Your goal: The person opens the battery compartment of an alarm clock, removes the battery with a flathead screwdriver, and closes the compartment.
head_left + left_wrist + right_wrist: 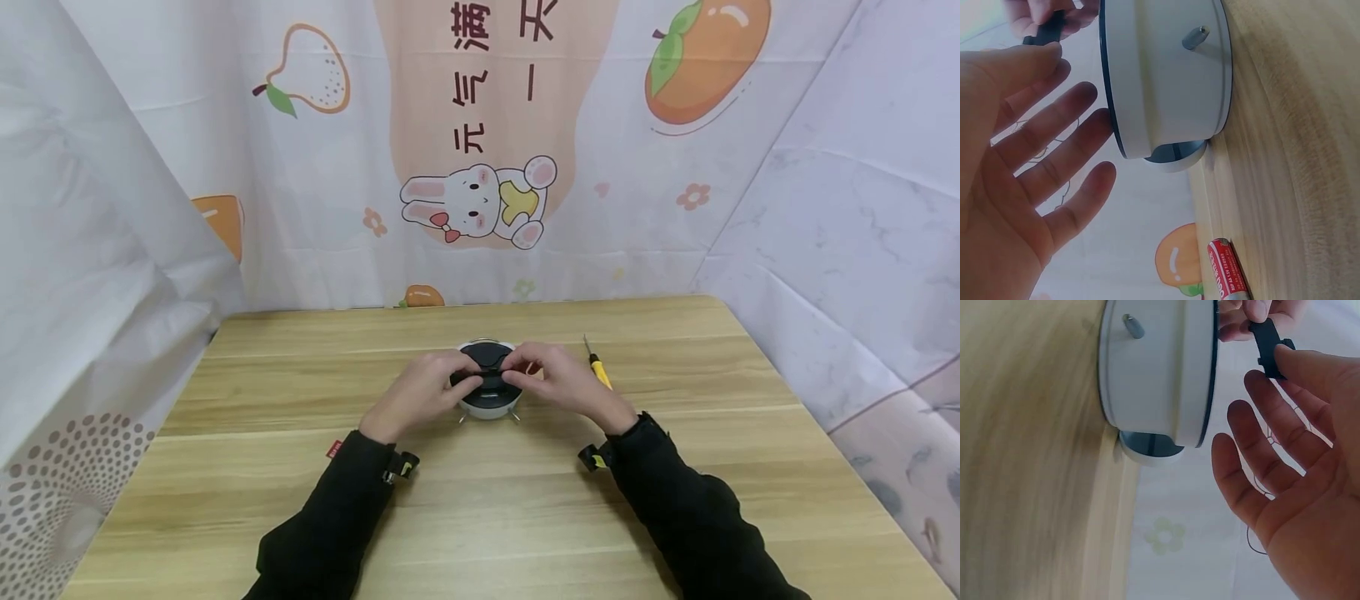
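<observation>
A round white alarm clock (487,411) lies flat on the table with its black back up and two short metal feet toward me. Both hands meet just above it at a small black battery cover (1266,347) with little tabs. My left hand (429,387) pinches one end of the cover between thumb and finger, its other fingers spread beside the clock's rim in the left wrist view. At the other end, my right hand (558,379) pinches the cover the same way, remaining fingers loosely extended. The clock's white side (1166,75) stands close by the fingers.
To the right of the clock lies a screwdriver (598,368) with a yellow and black handle, its tip pointing away. A red battery (1227,269) rests on the table by the left sleeve. Printed curtains hang along the table's (480,517) back and sides.
</observation>
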Demonstrator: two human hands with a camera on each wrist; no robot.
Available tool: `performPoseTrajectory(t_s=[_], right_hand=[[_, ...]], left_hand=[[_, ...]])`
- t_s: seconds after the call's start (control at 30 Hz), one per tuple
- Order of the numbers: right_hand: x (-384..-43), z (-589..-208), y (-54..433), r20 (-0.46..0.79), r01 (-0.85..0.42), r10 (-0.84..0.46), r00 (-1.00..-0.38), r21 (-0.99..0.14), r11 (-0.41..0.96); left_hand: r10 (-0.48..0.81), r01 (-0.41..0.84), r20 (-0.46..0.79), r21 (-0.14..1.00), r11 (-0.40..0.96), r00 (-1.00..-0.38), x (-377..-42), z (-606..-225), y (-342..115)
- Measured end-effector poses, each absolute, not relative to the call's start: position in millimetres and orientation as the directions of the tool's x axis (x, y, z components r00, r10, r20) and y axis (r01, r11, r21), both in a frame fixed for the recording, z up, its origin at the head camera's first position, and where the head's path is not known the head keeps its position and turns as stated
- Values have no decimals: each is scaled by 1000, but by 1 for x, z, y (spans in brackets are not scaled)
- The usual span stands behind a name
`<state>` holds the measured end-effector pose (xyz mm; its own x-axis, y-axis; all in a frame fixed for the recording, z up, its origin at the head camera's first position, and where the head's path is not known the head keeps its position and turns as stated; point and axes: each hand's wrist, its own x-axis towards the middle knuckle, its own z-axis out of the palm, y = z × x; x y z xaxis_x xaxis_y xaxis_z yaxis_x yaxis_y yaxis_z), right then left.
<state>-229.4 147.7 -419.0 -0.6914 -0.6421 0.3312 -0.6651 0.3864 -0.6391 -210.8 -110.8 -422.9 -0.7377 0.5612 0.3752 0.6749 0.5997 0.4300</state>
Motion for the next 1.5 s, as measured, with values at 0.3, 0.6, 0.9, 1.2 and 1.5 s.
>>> performPoseTrajectory(t_s=[0.3,0.6,0.9,1.2,1.5], right_hand=[[-233,-425,148,265,-677,-694,-669,-603,422],[-232,-423,147,220,-663,-706,-673,-603,444],[-233,-423,144,213,-672,-709,-673,-575,466],[-231,-427,143,231,-683,-696,-680,-547,485],[-230,-427,142,240,-701,-704,-668,-521,487]], left_hand=[[564,641,311,444,625,-765,-210,-422,-111],[597,656,283,420,627,-751,-211,-421,-113],[614,667,272,397,630,-741,-212,-422,-114],[630,674,256,397,623,-733,-213,-423,-115],[627,667,248,408,624,-739,-212,-424,-117]])
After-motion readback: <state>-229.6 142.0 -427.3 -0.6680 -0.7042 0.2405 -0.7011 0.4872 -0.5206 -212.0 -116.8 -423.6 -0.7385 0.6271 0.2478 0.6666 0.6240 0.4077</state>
